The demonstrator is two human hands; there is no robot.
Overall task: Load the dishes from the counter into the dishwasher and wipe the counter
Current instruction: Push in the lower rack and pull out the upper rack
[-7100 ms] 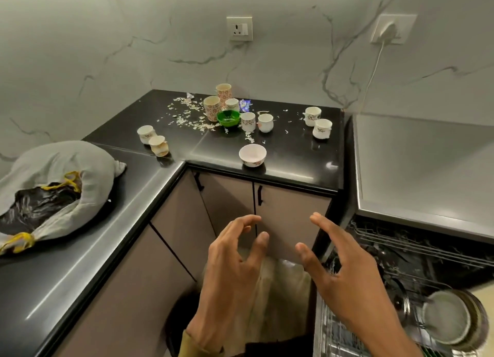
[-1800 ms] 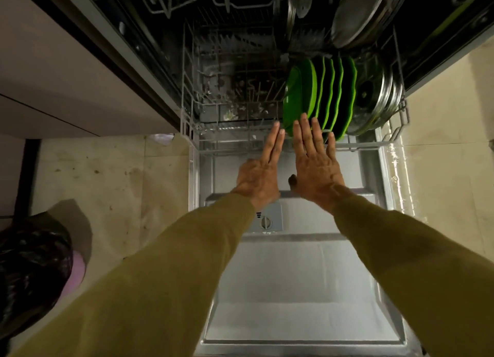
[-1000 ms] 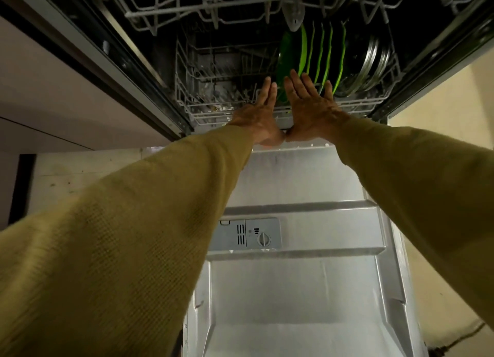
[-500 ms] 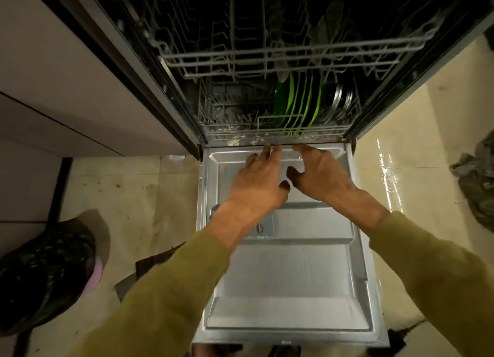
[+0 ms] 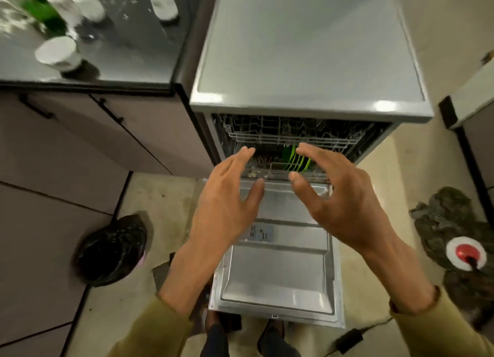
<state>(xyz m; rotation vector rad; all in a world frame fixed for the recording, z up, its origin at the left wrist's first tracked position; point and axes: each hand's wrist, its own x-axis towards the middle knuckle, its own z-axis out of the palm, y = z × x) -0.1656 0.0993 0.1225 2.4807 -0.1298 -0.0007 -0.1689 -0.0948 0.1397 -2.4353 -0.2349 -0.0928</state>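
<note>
both hands are hanging in the air above the dropped dishwasher door (image 5: 278, 276), holding nothing. the left hand (image 5: 227, 204) is lying released, fingers nearly straight and pointing toward the far side; the right hand (image 5: 344, 196) is lying released too, fingers loosely bent, thumb reaching left. a narrow gap is showing between the two thumbs.

the dishwasher (image 5: 307, 62) is standing open at centre right, its flat grey top taking up the far middle. the upper rack (image 5: 291, 137) is sitting inside the opening with its front edge just under the top's near lip. below it the green plates (image 5: 295, 157) are standing on edge in the lower rack, partly hidden by the right hand's fingers.

the counter (image 5: 128, 49) is lying to the far left, its right edge just beside the dishwasher. blurred white cups (image 5: 57, 53) and a green bowl (image 5: 44, 15) are sitting on it, with pale crumbs scattered around.

open floor is showing on both sides of the door. a black bag (image 5: 112, 249) is sitting on the floor to the left, a crumpled cloth (image 5: 449, 217) to the right.
</note>
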